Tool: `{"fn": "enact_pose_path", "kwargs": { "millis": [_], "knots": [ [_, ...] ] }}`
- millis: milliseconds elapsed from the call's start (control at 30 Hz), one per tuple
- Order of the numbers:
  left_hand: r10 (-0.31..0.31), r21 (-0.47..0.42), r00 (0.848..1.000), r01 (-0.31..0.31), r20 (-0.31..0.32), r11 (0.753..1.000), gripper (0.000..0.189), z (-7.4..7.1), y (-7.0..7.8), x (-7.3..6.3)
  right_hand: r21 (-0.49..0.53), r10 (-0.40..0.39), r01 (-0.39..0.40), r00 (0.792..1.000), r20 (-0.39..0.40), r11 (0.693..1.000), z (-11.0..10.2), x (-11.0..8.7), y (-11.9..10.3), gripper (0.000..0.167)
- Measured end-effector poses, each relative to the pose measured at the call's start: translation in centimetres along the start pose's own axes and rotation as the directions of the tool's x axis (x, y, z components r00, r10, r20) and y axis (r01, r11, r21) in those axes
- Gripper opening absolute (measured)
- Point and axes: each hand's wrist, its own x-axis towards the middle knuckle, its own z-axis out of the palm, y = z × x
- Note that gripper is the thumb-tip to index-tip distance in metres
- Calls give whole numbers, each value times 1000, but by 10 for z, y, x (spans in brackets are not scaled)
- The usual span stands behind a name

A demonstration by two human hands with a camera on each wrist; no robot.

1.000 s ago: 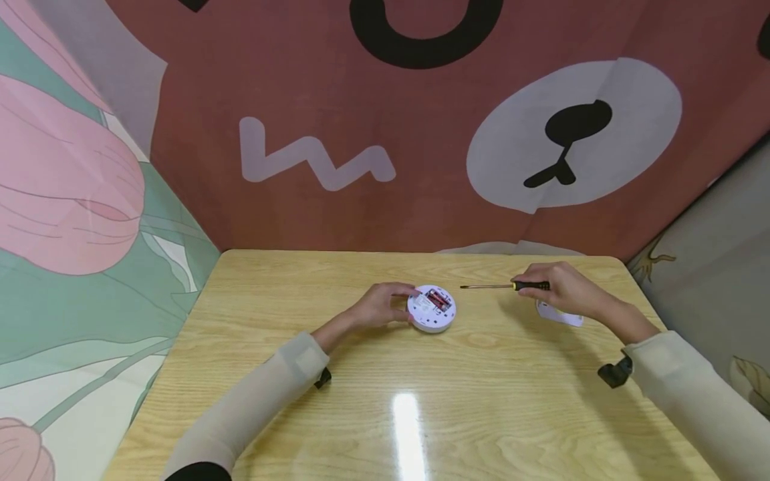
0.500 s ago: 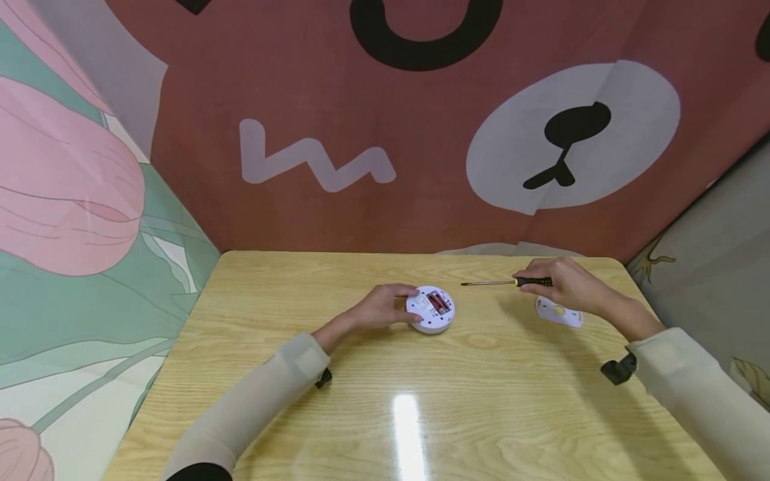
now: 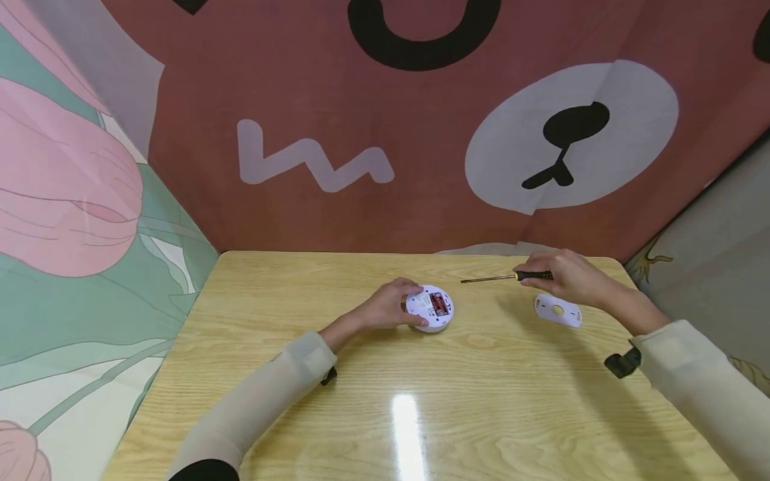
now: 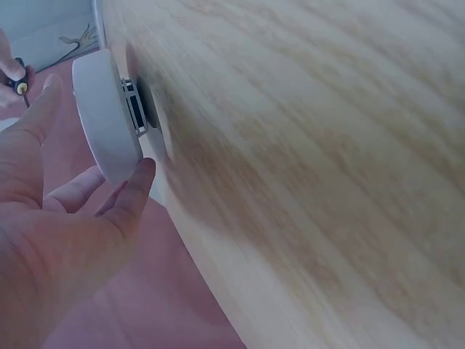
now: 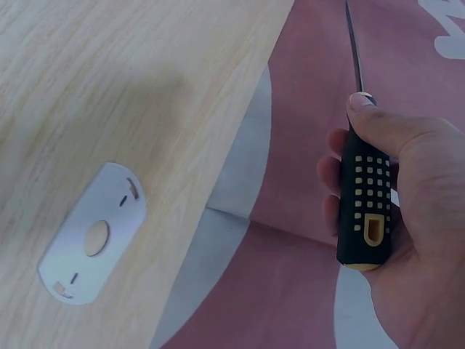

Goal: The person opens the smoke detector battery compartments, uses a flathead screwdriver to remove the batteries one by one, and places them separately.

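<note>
My left hand [image 3: 388, 306] holds a round white battery-powered device [image 3: 428, 321] by its left side, thumb at the near edge and fingers at the far edge. Its upper face has an open bay with red batteries [image 3: 440, 304] in it. The left wrist view shows the device's pale side [image 4: 105, 120] and a small dark slotted part [image 4: 135, 107] on its table-facing side. Raised above the table at the right, my right hand [image 3: 574, 277] grips a screwdriver [image 3: 532, 275] by its black and yellow handle. The shaft points left toward the device, its tip a short way off.
A white mounting plate [image 3: 547, 308] with a round centre hole and slots lies on the wooden table [image 3: 337, 414] beneath the right hand. The table's far edge meets a red-brown printed cloth [image 3: 313, 220]. Dark wrist cameras [image 3: 623, 363] hang under both cuffs.
The left hand has shifted its hold, the thumb reaching further along the near edge, and the device has turned slightly. The right hand has risen a little with the screwdriver, uncovering the white plate.
</note>
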Motion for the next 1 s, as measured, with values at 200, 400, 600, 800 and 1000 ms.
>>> {"fn": "enact_pose_path", "kwargs": {
  "millis": [200,400,600,800,1000],
  "knots": [
    [-9,20,1000,10,-13,1000,83,1,1,1,-42,-7,8,1000,20,999,-3,9,-6,35],
    [-30,28,999,31,-13,999,84,3,2,2,-91,-10,13,999,31,996,-3,15,-9,33],
    [-16,57,1000,16,4,998,85,5,5,4,-127,12,-5,998,53,992,-2,19,-13,32],
    [-14,87,1000,13,9,996,87,5,9,6,-144,24,-14,997,68,990,-4,24,-16,31],
    [-14,111,1000,12,16,994,93,7,10,7,-157,23,-11,997,76,987,-4,25,-17,29]
  ]
}}
